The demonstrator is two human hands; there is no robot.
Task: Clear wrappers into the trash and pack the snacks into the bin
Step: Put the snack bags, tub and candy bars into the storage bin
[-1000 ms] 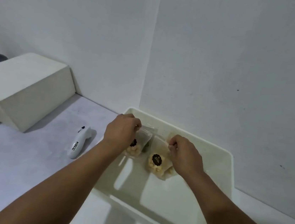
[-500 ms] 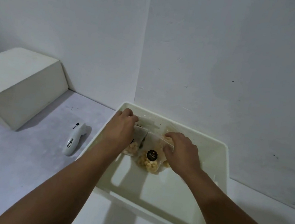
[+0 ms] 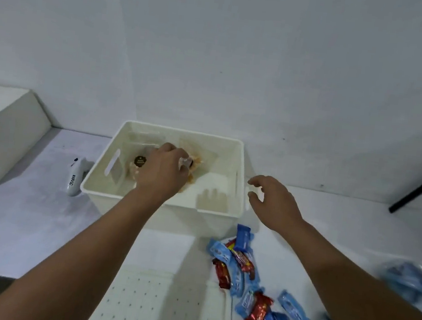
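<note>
Currently the white table (image 3: 24, 219) is carrying everything, with the cream bin (image 3: 241, 163) taken as the landmark. A pale box (image 3: 3, 131) is sitting well to the left of the bin, against the wall. A white perforated panel (image 3: 154, 307) is lying in front of the bin, nearer the person. A heap of blue and red wrapped snacks (image 3: 254, 293) is lying in front of the bin's right corner, spreading toward the lower right; a blurred blue packet (image 3: 407, 279) is lying farther right of it. Inside the bin, two clear snack bags (image 3: 139, 163) with dark round labels are lying toward the back wall. The left hand (image 3: 163, 172) is reaching into the bin, resting over the bags, with its fingers curling round the clear film of the right-hand bag. The right hand (image 3: 271, 199) is hovering just outside the bin's right wall, fingers loosely spread and holding nothing. A small white handheld device (image 3: 76, 178) is lying just left of the bin.
</note>
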